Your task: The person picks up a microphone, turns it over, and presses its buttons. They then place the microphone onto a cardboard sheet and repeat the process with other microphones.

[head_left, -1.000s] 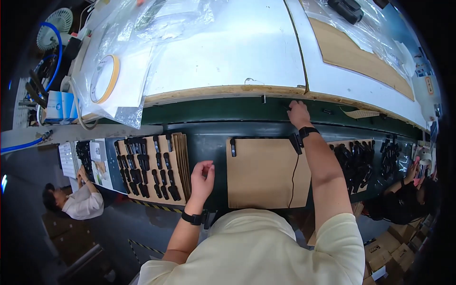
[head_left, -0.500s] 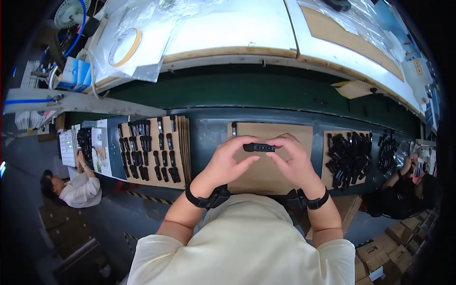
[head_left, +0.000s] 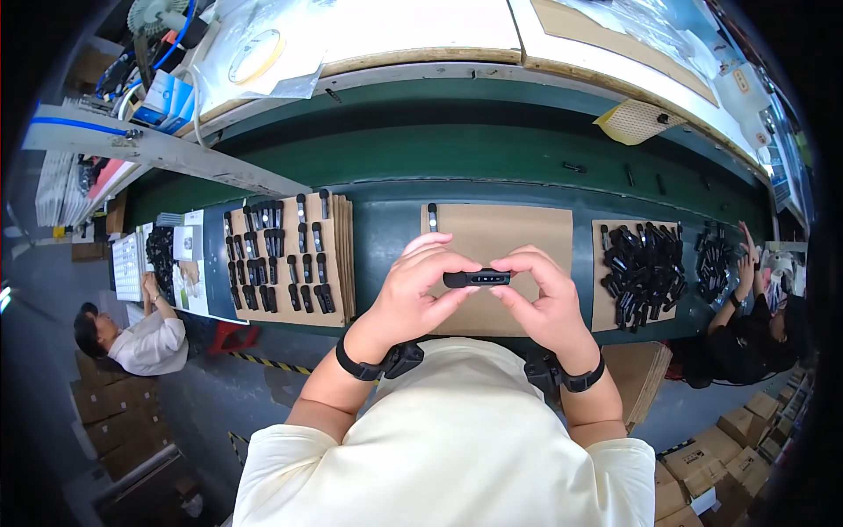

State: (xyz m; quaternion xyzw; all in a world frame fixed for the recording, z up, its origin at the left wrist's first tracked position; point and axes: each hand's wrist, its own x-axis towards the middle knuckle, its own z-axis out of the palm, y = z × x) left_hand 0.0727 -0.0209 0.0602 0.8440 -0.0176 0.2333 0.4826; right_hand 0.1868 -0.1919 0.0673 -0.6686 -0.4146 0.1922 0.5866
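Observation:
I hold a small black oblong part [head_left: 476, 278] level between both hands, close to my chest. My left hand [head_left: 420, 292] grips its left end with thumb and fingers. My right hand [head_left: 543, 299] pinches its right end. Under my hands lies a brown cardboard sheet [head_left: 518, 230] with one black part [head_left: 432, 216] standing at its far left corner. Both wrists wear black bands.
A cardboard sheet with rows of black parts [head_left: 279, 255] lies to my left. A heap of black parts [head_left: 644, 263] on cardboard lies to my right. A green conveyor belt [head_left: 474, 140] runs beyond. One person sits at the left [head_left: 132, 338], another at the right [head_left: 760, 307].
My right hand has come back from the far edge of the belt. Both hands have met on the black part and brought it closer to me.

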